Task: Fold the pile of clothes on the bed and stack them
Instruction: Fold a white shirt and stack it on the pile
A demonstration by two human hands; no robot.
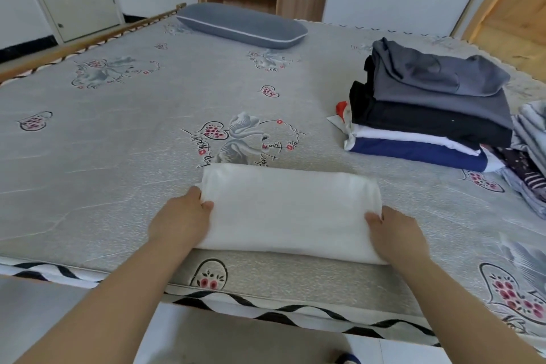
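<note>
Here, the left hand (180, 220) and right hand (397, 235) grip opposite ends of a folded white cloth garment (291, 211). It lies on the grey patterned bed (118, 133), fingers curled round its edges.

A white garment (291, 210) lies folded into a flat, wide rectangle near the front edge of the bed (124, 133). Well apart from it, toward the right side of the bed, stands a stack of folded clothes (428, 109): a grey piece on top, then black, white and dark blue ones below. Just beside the stack, at the right border, lies some patterned cloth (529, 162).
</note>
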